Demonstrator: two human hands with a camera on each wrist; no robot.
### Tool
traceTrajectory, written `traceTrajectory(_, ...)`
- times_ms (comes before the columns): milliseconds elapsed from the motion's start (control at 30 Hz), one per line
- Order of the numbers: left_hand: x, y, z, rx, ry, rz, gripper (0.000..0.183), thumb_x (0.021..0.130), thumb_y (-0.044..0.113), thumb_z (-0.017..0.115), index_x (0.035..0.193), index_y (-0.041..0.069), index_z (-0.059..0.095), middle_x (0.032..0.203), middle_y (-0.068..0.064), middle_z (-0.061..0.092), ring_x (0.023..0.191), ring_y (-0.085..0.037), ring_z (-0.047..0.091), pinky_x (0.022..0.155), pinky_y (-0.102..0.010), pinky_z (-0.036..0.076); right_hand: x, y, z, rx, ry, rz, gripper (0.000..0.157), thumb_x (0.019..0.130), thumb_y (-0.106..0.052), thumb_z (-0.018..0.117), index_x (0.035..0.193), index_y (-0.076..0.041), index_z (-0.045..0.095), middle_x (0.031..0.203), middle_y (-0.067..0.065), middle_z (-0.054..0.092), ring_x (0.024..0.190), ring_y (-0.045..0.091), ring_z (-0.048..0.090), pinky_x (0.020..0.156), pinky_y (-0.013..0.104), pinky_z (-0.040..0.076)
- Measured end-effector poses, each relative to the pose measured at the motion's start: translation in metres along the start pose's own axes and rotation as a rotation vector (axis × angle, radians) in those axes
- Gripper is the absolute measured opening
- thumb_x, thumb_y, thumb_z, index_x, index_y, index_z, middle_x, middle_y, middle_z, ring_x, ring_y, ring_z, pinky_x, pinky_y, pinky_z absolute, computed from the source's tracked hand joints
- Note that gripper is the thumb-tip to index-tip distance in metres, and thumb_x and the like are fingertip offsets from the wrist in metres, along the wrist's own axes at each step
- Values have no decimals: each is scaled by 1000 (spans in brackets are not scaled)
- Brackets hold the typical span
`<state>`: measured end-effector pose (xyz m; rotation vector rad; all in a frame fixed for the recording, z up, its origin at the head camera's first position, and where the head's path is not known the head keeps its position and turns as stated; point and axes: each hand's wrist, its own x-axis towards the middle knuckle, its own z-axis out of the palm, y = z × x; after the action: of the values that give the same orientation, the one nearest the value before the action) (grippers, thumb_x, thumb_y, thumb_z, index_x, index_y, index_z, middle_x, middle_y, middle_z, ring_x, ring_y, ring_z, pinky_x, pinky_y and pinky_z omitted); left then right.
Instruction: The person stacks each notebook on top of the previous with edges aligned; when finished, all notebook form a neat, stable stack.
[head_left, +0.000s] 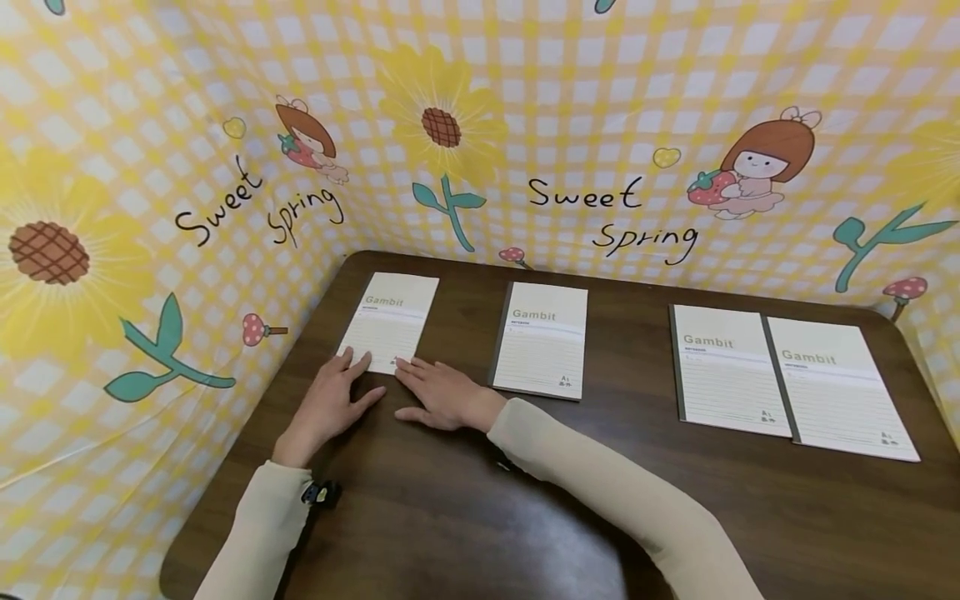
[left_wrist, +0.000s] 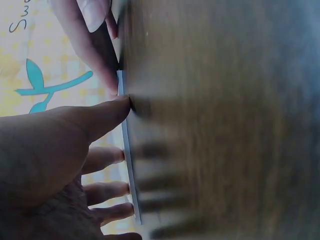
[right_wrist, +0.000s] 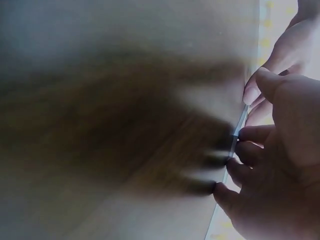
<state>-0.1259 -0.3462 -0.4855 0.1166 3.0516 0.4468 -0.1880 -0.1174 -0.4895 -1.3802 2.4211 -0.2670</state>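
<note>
A white notebook (head_left: pixel 393 312) marked "Gambit" lies flat at the far left of the table. My left hand (head_left: pixel 326 404) touches its near left corner with extended fingertips, the thumb spread toward the right. At the near right corner, the fingers of my right hand (head_left: pixel 442 396) rest on the same notebook, fairly straight. In the left wrist view the notebook (left_wrist: pixel 128 150) appears as a thin edge along the fingertips of the left hand (left_wrist: pixel 65 145). The right wrist view has the right hand (right_wrist: pixel 280 155) at that edge, with the left hand just beyond.
Another notebook (head_left: pixel 542 342) lies right of the hands, its near left corner close to the right wrist. Farther right, two more notebooks, one (head_left: pixel 727 371) beside the other (head_left: pixel 843 387), lie side by side. Yellow checked cloth (head_left: pixel 570 125) borders the brown table (head_left: pixel 435 517) at the back and left.
</note>
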Motion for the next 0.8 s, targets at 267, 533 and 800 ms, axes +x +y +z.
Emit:
traceTrajectory(267,-15,26,6,19,-71,22,71,103,38,65,160,3,39,164,-39,24,149,-64,24,116,-74,32,-31,-2,7,-17,-4,49,76,109,-61,32,169,-17,15,178,-1,7,165,18,12,133,45,22)
traceTrajectory(533,-39,58,12,76,-50,70,71,102,38,67,160,5,41,163,-38,29,147,-62,32,113,-72,37,-65,-6,18,-99,-1,92,76,108,-63,33,169,-23,13,178,-4,5,165,19,12,131,46,26)
traceTrajectory(800,-67,82,22,74,-30,84,68,101,37,68,158,8,45,163,-35,33,146,-60,38,111,-72,40,-95,-6,26,-99,-15,82,74,108,-63,34,169,-25,16,178,-6,7,165,19,14,130,47,29)
